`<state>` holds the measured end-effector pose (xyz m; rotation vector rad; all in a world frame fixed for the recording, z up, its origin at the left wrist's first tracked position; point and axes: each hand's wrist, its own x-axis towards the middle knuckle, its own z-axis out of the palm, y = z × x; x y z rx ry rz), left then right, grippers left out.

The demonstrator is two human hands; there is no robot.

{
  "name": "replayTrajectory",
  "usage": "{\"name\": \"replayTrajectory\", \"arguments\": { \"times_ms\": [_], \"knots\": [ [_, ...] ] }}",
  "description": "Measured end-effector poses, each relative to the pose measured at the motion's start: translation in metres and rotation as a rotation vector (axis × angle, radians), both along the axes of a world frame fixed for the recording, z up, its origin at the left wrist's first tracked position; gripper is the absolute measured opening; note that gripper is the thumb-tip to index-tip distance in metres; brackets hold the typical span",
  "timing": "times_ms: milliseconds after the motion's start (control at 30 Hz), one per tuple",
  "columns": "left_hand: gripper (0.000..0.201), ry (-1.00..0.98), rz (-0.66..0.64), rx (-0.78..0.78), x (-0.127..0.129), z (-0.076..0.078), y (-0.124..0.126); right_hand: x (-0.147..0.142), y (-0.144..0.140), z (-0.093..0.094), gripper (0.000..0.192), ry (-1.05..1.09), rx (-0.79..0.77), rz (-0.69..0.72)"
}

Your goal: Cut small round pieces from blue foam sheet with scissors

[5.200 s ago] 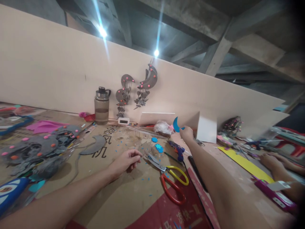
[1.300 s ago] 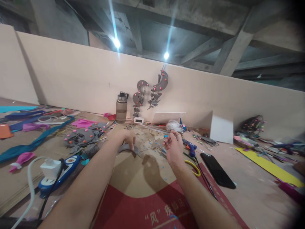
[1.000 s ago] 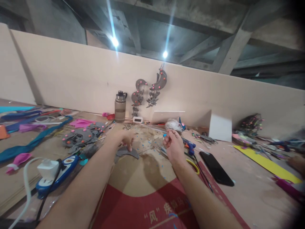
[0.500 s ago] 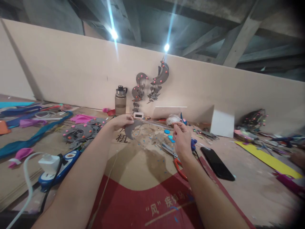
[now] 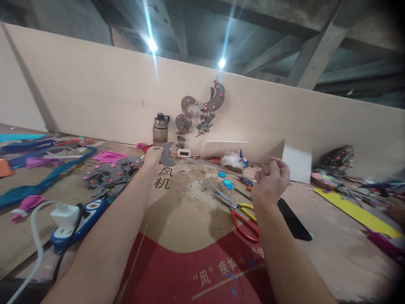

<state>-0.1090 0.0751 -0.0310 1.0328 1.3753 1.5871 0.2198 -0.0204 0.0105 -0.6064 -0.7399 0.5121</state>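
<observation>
My left hand [image 5: 153, 158] pinches a grey crescent-shaped piece [image 5: 166, 154] that looks like felt, held up in front of the bottle. Out to the right, my right hand [image 5: 271, 182] is raised over the table with its fingers pressed together; anything thin between them is too fine to see. Scissors [image 5: 236, 205] with one red and one yellow handle lie partly open, left of my right wrist. Beside that forearm is a black phone [image 5: 295, 221], partly covered by it. Small blue cut-outs [image 5: 227, 184] rest between the hands.
Grey crescents with pink dots [image 5: 215, 99] hang on the board behind. A bottle [image 5: 160, 131] and a small digital display [image 5: 184, 153] stand against it. A power strip [image 5: 80, 226] with a white plug, a grey felt pile [image 5: 106, 176] and a yellow sheet [image 5: 357, 212] lie around.
My left hand has moved left and slightly up with the grey crescent. My right hand has moved to the right, away from it, uncovering the scissors' handles.
</observation>
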Motion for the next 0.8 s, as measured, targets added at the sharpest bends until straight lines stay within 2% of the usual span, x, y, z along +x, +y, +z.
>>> {"name": "replayTrajectory", "arguments": {
  "times_ms": [100,200,267,300,367,467,533,667,800],
  "knots": [
    [0.019,-0.028,-0.153,0.057,0.011,0.01,-0.01,-0.011,0.002,-0.005,0.017,-0.029,-0.097,0.162],
    [0.031,0.068,-0.584,0.088,0.031,0.023,-0.028,-0.037,0.004,-0.023,0.032,-0.129,-0.276,0.412],
    [0.033,0.219,-0.784,0.076,0.048,0.031,-0.041,-0.057,0.004,-0.038,0.055,-0.202,-0.341,0.529],
    [0.033,0.29,-0.844,0.069,0.056,0.035,-0.046,-0.065,0.002,-0.045,0.064,-0.246,-0.366,0.576],
    [0.032,0.422,-0.867,0.102,0.07,0.041,-0.055,-0.078,-0.002,-0.057,0.067,-0.355,-0.39,0.706],
    [0.03,0.593,-0.864,0.151,0.081,0.044,-0.06,-0.083,-0.007,-0.066,0.031,-0.482,-0.466,0.804],
    [0.03,0.614,-0.848,0.141,0.081,0.043,-0.059,-0.082,-0.008,-0.068,0.023,-0.495,-0.506,0.796],
    [0.029,0.384,-0.744,0.036,0.071,0.036,-0.048,-0.077,-0.003,-0.071,0.025,-0.476,-0.505,0.796],
    [0.021,0.115,-0.405,0.004,0.058,0.027,-0.029,-0.074,-0.001,-0.072,0.027,-0.488,-0.508,0.833]
  ]
}}
